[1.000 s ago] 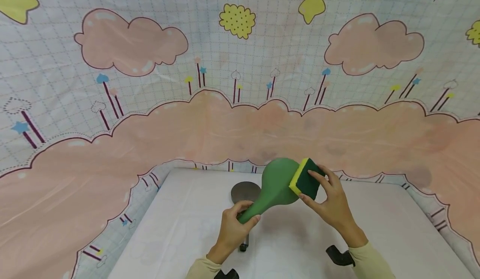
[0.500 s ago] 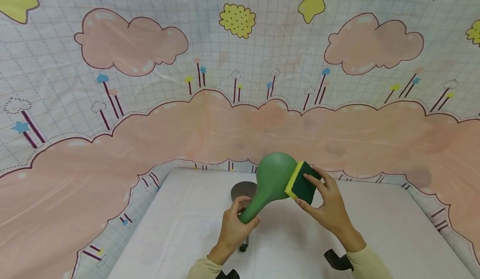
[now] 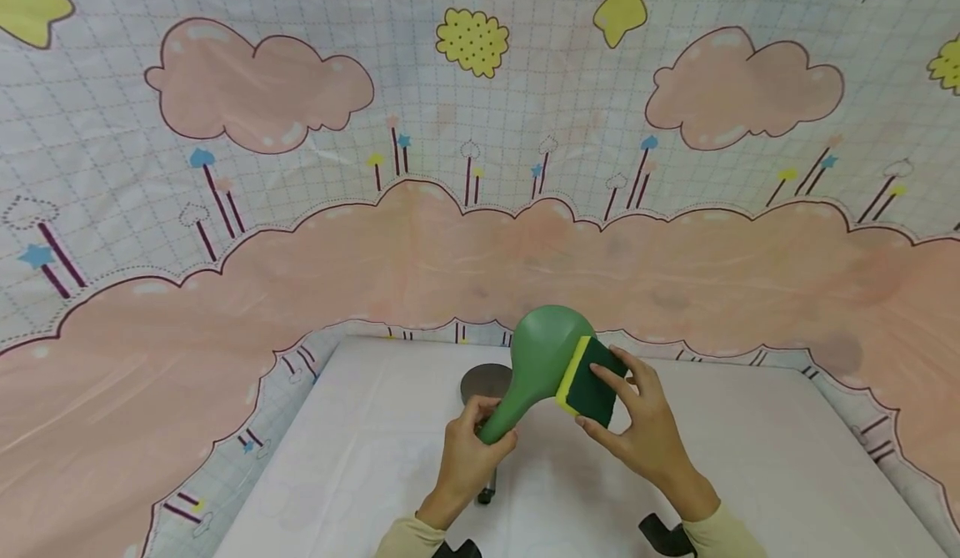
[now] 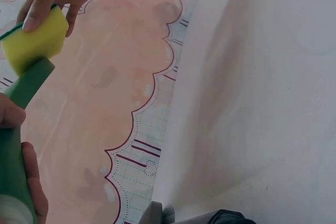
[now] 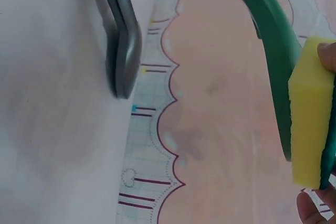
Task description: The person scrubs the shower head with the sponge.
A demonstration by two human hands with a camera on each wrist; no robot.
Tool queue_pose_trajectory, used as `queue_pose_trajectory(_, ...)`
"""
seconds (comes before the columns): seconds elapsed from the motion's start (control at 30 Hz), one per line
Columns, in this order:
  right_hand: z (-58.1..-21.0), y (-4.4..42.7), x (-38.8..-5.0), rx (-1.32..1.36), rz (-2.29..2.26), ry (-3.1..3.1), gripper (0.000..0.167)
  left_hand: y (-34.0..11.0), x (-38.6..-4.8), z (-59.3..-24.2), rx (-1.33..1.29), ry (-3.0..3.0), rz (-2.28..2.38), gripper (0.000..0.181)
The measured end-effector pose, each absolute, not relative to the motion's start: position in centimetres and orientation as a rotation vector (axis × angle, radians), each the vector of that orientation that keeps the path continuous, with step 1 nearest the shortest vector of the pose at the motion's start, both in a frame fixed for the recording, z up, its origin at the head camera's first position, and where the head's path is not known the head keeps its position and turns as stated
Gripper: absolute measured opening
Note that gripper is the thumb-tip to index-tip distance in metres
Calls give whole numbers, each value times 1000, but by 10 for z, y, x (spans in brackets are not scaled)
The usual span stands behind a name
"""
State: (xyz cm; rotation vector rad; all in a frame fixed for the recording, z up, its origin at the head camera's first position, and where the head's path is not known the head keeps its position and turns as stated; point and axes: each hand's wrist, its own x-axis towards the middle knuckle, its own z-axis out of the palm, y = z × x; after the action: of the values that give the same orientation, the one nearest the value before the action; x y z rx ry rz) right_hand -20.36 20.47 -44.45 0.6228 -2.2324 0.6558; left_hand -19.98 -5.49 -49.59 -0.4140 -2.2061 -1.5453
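Note:
My left hand (image 3: 467, 462) grips the narrow handle of a green spoon-shaped utensil (image 3: 545, 351), whose broad round head points up and away. In my right hand (image 3: 654, 434), a yellow sponge with a dark green scouring side (image 3: 597, 384) is pinched between thumb and fingers. The yellow face of the sponge (image 5: 310, 124) presses on the right part of the round head; the scouring side faces outward. In the left wrist view, the sponge (image 4: 37, 40) touches the head's edge. Both things are held above the table.
A dark grey utensil (image 3: 483, 381) with a round head and long handle lies on the white table (image 3: 360, 458), partly hidden behind my left hand. A cloth printed with clouds and stars (image 3: 480, 266) hangs behind the table and surrounds its edges.
The sponge and my right hand have moved left and downward along the utensil's round head. The green utensil has shifted slightly left and up, still in my left hand.

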Motion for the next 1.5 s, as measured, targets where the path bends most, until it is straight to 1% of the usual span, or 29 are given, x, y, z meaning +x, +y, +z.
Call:
queue_pose_trajectory(0.2,-443,209,-209,619,659,-2187,70,-55,-200,-494,-381,-2179,-1609,40)
queue_pose_trajectory(0.47,-440,214,-210,583,688,-2181,72,-57,-200,-491,-319,-2184,-1687,36)
queue_pose_trajectory(0.6,-442,211,-209,574,692,-2196,74,-58,-201,-489,-313,-2155,-1703,34)
queue_pose_trajectory(1.0,-446,195,-204,635,674,-2196,68,-55,-200,-485,-236,-2106,-1850,37)
queue_pose_trajectory(1.37,-438,201,-209,621,677,-2140,75,-55,-202,-484,-158,-2076,-2008,40)
queue_pose_trajectory(1.5,-437,205,-211,602,694,-2144,76,-55,-198,-478,-136,-2076,-2052,39)
